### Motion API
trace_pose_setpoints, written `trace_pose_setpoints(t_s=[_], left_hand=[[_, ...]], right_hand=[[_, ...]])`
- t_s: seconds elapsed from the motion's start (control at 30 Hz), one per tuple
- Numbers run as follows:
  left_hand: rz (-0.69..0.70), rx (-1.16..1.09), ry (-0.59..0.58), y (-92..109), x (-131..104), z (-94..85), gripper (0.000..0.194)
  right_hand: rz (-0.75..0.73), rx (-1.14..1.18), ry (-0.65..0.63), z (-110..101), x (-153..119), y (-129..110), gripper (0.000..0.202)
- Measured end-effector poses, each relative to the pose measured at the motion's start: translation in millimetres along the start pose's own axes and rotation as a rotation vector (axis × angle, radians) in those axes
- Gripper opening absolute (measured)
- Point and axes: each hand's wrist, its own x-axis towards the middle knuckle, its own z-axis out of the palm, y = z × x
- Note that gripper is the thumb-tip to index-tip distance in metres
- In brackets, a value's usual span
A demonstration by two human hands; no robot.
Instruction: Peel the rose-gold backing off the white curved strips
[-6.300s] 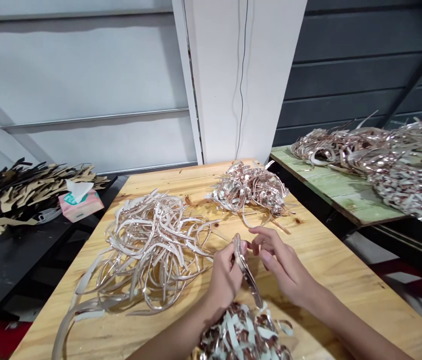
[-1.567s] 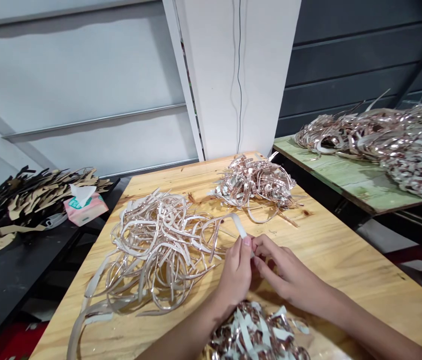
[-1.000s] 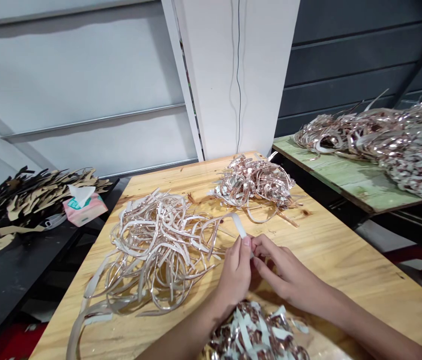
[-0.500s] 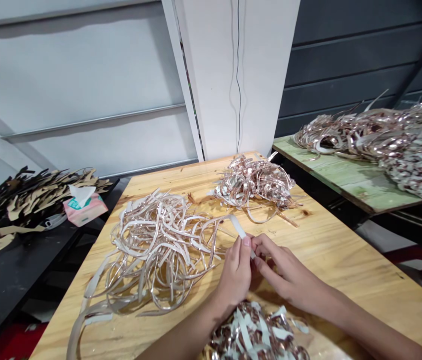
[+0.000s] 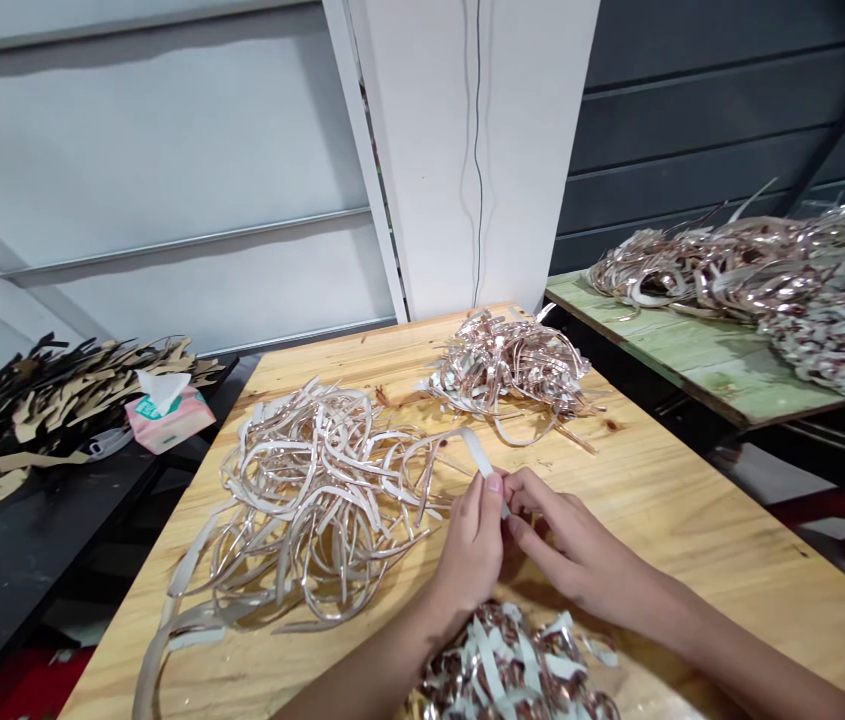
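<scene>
A pale strip with a whitish face runs from the tangle of strips into my hands. My left hand pinches it between thumb and fingers. Close against it, my right hand has its thumb and fingers closed on the strip's lower part, mostly hidden by the fingers. To the left lies a loose tangle of long whitish and rose-gold strips. Below my wrists sits a heap of short shiny pieces, rose-gold on one side and pale on the other.
The wooden table also bears a shiny rose-gold bundle at its far side. On a green table at right lie more shiny strips. A dark table at left holds black and tan strips and a tissue pack.
</scene>
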Motion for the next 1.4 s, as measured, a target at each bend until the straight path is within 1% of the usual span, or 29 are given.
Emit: trace_pose_setpoints(t_s=[0.2,0.43,0.8,1.07,1.4], left_hand=[[-0.005,-0.048,-0.014,-0.5,0.1,0.4,0.041],[-0.015,-0.138,-0.041,-6.8,0.2,1.7,0.043],[-0.029,-0.089,-0.021,-2.6,-0.5,1.8,0.043],[-0.033,-0.076,-0.025,-6.2,-0.3,1.3,0.044],[-0.048,-0.064,-0.026,-4.2,-0.5,0.8,0.045]], right_hand=[[0.002,-0.005,-0.002,0.3,-1.1,0.6,0.006],[0.024,-0.040,-0.012,0.7,-0.1,-0.6,0.006],[0.015,-0.095,-0.047,-2.0,0.3,-3.7,0.007],[0.022,-0.087,-0.046,-1.4,1.2,-4.8,0.006],[0.022,-0.099,-0.040,-1.4,0.4,-5.8,0.005]])
